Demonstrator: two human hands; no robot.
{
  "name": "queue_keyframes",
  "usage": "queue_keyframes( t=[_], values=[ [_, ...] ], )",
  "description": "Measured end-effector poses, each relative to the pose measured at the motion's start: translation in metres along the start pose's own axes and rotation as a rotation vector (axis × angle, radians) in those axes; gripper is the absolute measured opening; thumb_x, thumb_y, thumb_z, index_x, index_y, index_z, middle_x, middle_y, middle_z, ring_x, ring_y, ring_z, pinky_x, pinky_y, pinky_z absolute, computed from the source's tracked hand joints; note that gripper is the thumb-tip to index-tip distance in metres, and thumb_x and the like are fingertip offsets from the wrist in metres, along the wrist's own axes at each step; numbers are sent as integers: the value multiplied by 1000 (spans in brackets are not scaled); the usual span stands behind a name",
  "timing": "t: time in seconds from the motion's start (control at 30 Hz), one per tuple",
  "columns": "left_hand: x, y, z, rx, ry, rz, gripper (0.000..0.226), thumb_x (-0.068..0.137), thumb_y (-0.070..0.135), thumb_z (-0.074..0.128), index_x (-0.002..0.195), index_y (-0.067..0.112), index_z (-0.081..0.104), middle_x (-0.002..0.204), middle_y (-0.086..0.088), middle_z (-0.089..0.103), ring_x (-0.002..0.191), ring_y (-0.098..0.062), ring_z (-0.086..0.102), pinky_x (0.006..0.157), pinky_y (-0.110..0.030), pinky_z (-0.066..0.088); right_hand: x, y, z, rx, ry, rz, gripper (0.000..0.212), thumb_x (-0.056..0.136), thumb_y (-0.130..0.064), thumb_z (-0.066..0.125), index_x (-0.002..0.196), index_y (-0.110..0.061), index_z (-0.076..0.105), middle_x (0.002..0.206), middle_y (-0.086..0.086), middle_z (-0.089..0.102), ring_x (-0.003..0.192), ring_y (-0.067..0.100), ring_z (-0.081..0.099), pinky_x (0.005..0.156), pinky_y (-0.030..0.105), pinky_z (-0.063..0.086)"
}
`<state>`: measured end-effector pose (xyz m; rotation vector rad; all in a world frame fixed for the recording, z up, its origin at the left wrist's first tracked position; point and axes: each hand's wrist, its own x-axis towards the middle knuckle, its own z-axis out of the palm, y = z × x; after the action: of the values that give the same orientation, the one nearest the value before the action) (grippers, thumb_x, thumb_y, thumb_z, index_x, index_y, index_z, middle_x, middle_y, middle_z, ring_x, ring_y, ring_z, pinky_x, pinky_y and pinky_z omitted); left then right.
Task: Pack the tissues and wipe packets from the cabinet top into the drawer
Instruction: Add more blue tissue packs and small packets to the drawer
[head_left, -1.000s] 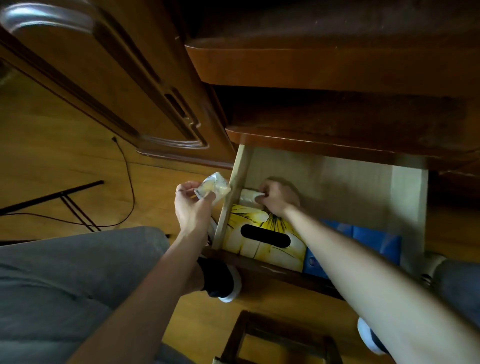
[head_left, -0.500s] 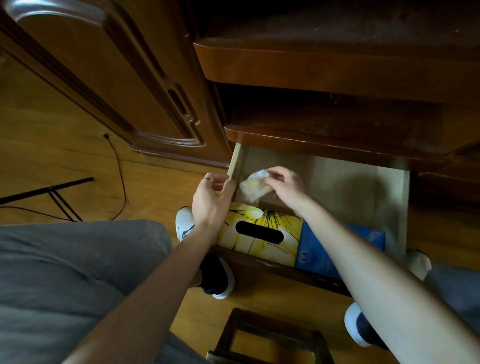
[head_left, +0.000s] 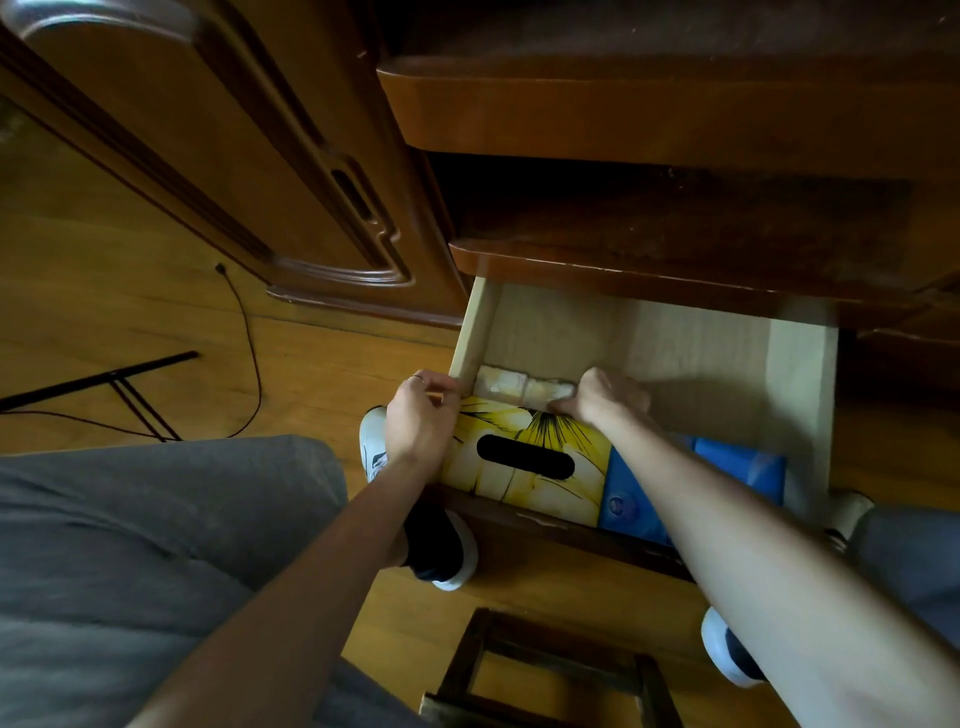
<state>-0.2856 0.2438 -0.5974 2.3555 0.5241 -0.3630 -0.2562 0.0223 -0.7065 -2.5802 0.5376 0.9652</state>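
The right hand (head_left: 605, 397) forms the working grip: its fingertips press down on the right-hand small packet (head_left: 549, 388), closed against the wrapper rather than wrapped around it. The left hand (head_left: 418, 421) is curled over the drawer's left wall, fingers folded on the wall's edge and holding nothing else. Taking the yellow tissue box (head_left: 524, 460) as the landmark: two small packets lie side by side in the gap just behind it, the second small packet (head_left: 496, 382) against the drawer's left wall and touching the first. A blue pack (head_left: 737, 467) lies directly to the right of the box, partly hidden under the right forearm. The box itself sits at the front-left of the open drawer (head_left: 800, 374), its oval slot facing up. Behind the packets the drawer floor is bare. The packets appear light, soft and film-wrapped, so they are likely to crumple and slip; they are best taken by the long edges with a light pinch and seated by pressing flat on top. The cabinet top is out of view, so whether items remain there cannot be told.
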Motion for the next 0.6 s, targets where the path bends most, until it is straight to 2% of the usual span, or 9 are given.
queue_keyframes(
  t=[0.13,0.17,0.23,0.3,0.37,0.43,0.53,0.6],
  values=[
    [-3,1,1,137,-9,88,21,90,13,58,100,26,71,107,5,63,90,-17,64,63,-26,44,-12,0,-5,-197,101,66,77,67,-89,62,92,-16,63,111,2,68,107,25,62,95,39,44],
    [-6,1,1,180,-7,125,24,89,9,56,100,25,70,108,4,60,90,-18,64,63,-28,46,-17,1,-9,-213,134,65,80,65,-93,58,90,-17,65,108,4,70,107,26,62,94,40,44],
    [-12,0,1,230,-12,180,32,85,3,54,103,23,70,111,1,59,90,-22,64,66,-37,54,-28,3,-17,-112,148,70,82,67,-96,48,77,-17,66,85,2,71,87,24,67,80,34,50],
    [-16,2,-1,243,-15,197,35,84,0,53,107,21,69,115,-1,59,93,-25,65,71,-43,58,-40,6,-24,20,149,67,75,76,-91,47,73,-18,67,68,-2,66,65,18,64,61,28,47],
    [-21,9,-4,240,7,200,30,87,7,57,109,23,69,118,-1,58,98,-26,64,72,-42,57,-54,12,-36,60,131,33,56,83,-75,57,83,-20,70,71,-2,66,61,17,59,55,27,46],
    [-27,22,-9,218,54,244,19,92,18,60,107,26,68,119,1,57,101,-26,62,68,-36,52,-71,20,-55,109,112,-17,43,83,-59,60,95,-19,71,85,1,70,71,20,62,66,31,53],
    [-39,56,-25,135,110,404,14,92,21,59,101,26,67,112,6,57,98,-22,62,66,-29,44,-108,27,-100,240,159,-114,40,88,-52,62,114,-22,68,111,0,71,93,23,66,81,35,53],
    [-50,89,-44,72,165,520,15,91,20,59,100,27,69,107,9,59,94,-19,63,68,-28,44,-141,30,-141,309,248,-228,28,93,-48,62,114,-31,69,112,-7,70,96,17,64,86,37,54]
  ],
)
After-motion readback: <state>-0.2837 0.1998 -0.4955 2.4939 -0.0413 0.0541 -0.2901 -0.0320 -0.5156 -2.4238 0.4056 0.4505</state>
